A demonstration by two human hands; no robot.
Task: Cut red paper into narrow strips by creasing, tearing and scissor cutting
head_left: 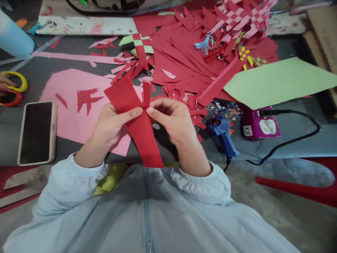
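A long strip of red paper (143,138) slants down between my two hands above the table's front edge. My left hand (112,121) is closed on its left edge, thumb lying on top. With thumb and forefinger, my right hand (171,117) pinches a narrow red flap (146,93) that stands up at the strip's right edge. Whether the flap is a fold of the same paper or a separate piece, I cannot tell. Left of my hands, a red paper fish shape (86,100) lies on a pink sheet (68,121).
A phone (37,133) lies at the left, with another person's hand (4,84) by scissors (21,82) beyond it. To the right are a blue glue gun (222,135), a purple power adapter (260,126) with a black cable and a green sheet (284,82). Red scraps (181,59) cover the back.
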